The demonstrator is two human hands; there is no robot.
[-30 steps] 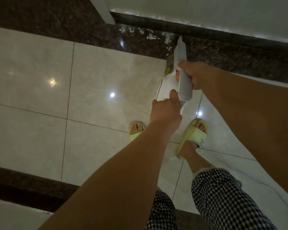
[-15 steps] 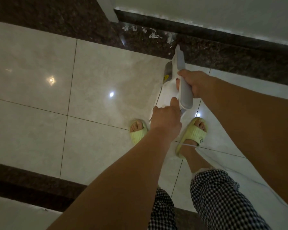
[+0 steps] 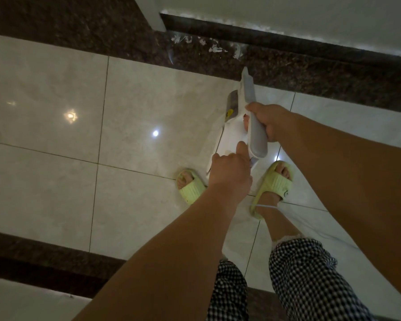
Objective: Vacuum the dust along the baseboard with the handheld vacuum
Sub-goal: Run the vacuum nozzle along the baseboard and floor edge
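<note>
A white and grey handheld vacuum hangs above the floor, its narrow nozzle pointing at the dark granite border strip. My right hand grips the grey handle from the right side. At the vacuum's rear end my left hand holds the white body, thumb up against it. White dust flecks lie scattered on the dark strip just below the dark baseboard, beyond and left of the nozzle tip.
Glossy beige floor tiles fill the middle. My feet in green slippers stand under the vacuum, a thin white cord crossing the right ankle. A white door frame post rises at the top; another dark strip runs lower left.
The nozzle has drawn back from the baseboard, off the dust patch, to the edge of the dark strip. Both hands keep their hold on the vacuum.
</note>
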